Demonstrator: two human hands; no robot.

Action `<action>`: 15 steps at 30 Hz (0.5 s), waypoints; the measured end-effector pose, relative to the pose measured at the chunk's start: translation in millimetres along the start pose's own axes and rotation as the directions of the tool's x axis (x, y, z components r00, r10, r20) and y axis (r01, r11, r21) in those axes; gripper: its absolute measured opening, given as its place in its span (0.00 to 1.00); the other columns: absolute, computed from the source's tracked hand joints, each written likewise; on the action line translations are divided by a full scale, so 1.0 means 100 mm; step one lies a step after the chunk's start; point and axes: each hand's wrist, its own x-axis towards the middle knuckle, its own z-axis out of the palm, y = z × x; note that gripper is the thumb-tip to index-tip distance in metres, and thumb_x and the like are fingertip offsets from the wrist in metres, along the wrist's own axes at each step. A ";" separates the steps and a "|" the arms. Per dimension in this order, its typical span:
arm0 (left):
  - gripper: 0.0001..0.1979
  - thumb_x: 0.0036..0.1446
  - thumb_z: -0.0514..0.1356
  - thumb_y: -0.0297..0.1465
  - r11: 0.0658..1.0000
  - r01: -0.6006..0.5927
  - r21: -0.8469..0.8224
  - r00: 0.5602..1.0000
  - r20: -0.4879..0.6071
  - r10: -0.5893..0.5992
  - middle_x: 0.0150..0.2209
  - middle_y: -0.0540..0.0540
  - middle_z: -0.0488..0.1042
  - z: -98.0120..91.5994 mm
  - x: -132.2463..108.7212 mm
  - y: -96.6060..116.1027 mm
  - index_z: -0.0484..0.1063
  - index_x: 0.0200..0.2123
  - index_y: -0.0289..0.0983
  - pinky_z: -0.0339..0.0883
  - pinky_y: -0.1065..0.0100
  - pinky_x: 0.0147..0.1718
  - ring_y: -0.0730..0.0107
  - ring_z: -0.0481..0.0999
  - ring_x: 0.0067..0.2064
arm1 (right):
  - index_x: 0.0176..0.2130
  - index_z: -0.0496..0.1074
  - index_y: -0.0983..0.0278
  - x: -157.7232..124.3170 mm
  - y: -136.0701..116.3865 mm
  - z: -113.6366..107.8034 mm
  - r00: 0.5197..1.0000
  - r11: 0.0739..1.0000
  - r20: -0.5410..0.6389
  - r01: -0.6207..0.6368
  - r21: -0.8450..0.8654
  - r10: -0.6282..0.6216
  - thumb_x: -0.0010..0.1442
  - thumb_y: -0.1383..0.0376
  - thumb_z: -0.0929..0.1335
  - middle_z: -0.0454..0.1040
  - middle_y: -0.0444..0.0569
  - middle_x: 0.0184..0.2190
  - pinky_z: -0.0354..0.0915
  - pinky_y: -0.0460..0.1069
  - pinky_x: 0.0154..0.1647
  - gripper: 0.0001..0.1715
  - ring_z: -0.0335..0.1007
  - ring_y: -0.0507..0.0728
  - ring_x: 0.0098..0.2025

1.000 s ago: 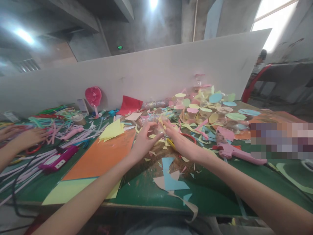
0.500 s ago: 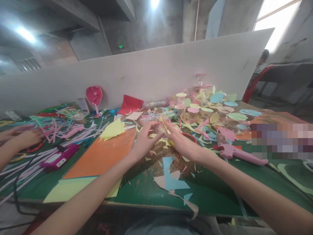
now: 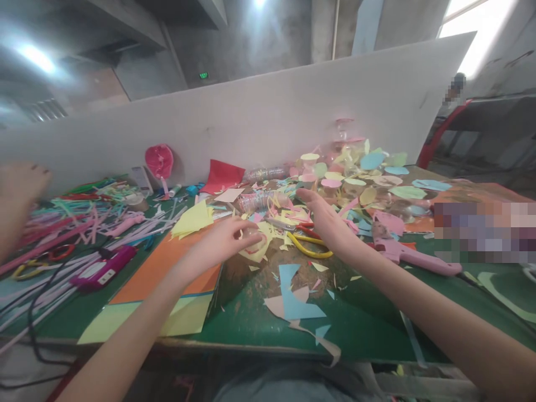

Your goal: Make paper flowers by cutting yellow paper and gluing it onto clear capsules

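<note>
Curling over a small clear plastic piece (image 3: 252, 233) amid yellow paper scraps (image 3: 255, 250), the left hand (image 3: 220, 239) has its fingers (image 3: 247, 226) bent and close together, though whether they pinch it is hidden. The right hand (image 3: 329, 220) hangs open, fingers loosely spread, just above yellow-handled pliers (image 3: 307, 249) on the green tabletop (image 3: 259, 329). A ridged clear plastic bottle (image 3: 262, 201) lies beyond, beside a heap of pastel paper cutouts (image 3: 355, 178); orange card (image 3: 167, 262) sits left, a pink glue gun (image 3: 402, 251) right, and another person's hand (image 3: 19, 187) rises far left
</note>
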 end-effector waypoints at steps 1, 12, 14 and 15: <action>0.23 0.60 0.53 0.52 1.000 -0.014 0.022 1.000 0.015 0.014 0.40 0.46 0.75 0.03 -0.02 0.01 0.78 0.45 0.44 0.64 0.64 0.38 0.60 0.73 0.41 | 0.63 0.60 0.56 -0.01 -0.01 0.00 1.000 1.000 0.008 -0.019 0.009 0.019 0.66 0.56 0.54 0.60 0.48 0.66 0.59 0.62 0.63 0.29 0.54 0.64 0.67; 0.22 0.61 0.54 0.49 0.998 -0.055 0.021 0.998 -0.025 0.056 0.42 0.45 0.70 0.37 -0.02 -0.15 0.75 0.49 0.43 0.65 0.63 0.42 0.61 0.74 0.41 | 0.59 0.62 0.58 -0.06 -0.10 0.02 0.998 0.998 0.037 -0.060 -0.018 0.060 0.66 0.58 0.53 0.62 0.50 0.63 0.60 0.59 0.61 0.26 0.59 0.63 0.63; 0.21 0.61 0.55 0.48 0.997 -0.078 0.023 0.996 -0.034 0.078 0.41 0.46 0.69 0.39 -0.02 -0.18 0.75 0.49 0.43 0.65 0.63 0.43 0.62 0.74 0.40 | 0.57 0.64 0.58 -0.07 -0.12 0.02 0.998 0.998 0.037 -0.050 -0.034 0.052 0.65 0.59 0.53 0.63 0.50 0.63 0.57 0.59 0.63 0.25 0.55 0.63 0.65; 0.21 0.61 0.55 0.48 0.996 -0.087 0.021 0.995 -0.036 0.088 0.41 0.46 0.69 0.40 -0.02 -0.18 0.75 0.49 0.43 0.65 0.63 0.43 0.62 0.74 0.40 | 0.57 0.64 0.59 -0.08 -0.13 0.03 0.998 0.998 0.038 -0.043 -0.041 0.044 0.65 0.60 0.53 0.63 0.50 0.62 0.55 0.60 0.64 0.25 0.54 0.63 0.66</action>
